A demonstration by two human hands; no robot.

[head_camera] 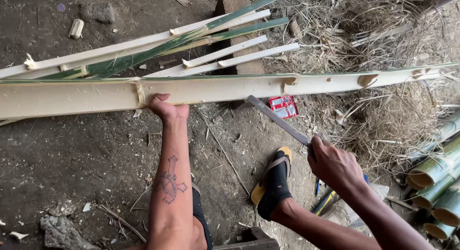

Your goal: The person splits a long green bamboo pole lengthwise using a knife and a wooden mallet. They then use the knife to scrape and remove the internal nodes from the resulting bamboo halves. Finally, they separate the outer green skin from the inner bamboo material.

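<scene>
The left hand (pixel 164 108) clamps the near edge of a long split bamboo half (pixel 215 89); its fingers curl out of sight behind the edge. That forearm reaches straight up from the knee. The right hand (pixel 334 162) is clenched round the handle of a long blade (pixel 277 119), the handle itself hidden in the fist, the arm bent in from the lower right. The blade's tip meets the bamboo's lower edge. The bamboo lies crosswise over the dirt floor (pixel 72 159), its left end cut off. Thinner split strips (pixel 191 46) lie behind it, green bamboo tubes (pixel 438 183) at right.
</scene>
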